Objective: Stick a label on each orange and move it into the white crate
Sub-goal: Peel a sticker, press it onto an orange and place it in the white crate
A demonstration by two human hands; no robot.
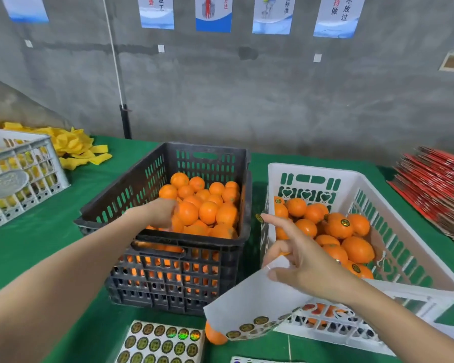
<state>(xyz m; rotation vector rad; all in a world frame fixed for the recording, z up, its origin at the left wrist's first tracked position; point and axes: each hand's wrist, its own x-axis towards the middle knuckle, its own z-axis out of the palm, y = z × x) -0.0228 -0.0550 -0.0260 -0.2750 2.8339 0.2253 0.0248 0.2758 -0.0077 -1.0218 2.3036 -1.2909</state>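
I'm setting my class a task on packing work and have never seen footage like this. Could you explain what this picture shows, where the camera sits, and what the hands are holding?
There is no machine here. It is one picture from a camera worn on a person's head, looking down at their own bare hands. On the green table stand a black crate of plain oranges and a white crate of labelled oranges. The left hand reaches among the plain oranges; whether it grips one is unclear. The right hand pinches a label sheet, with one label stuck on its raised fingertip.
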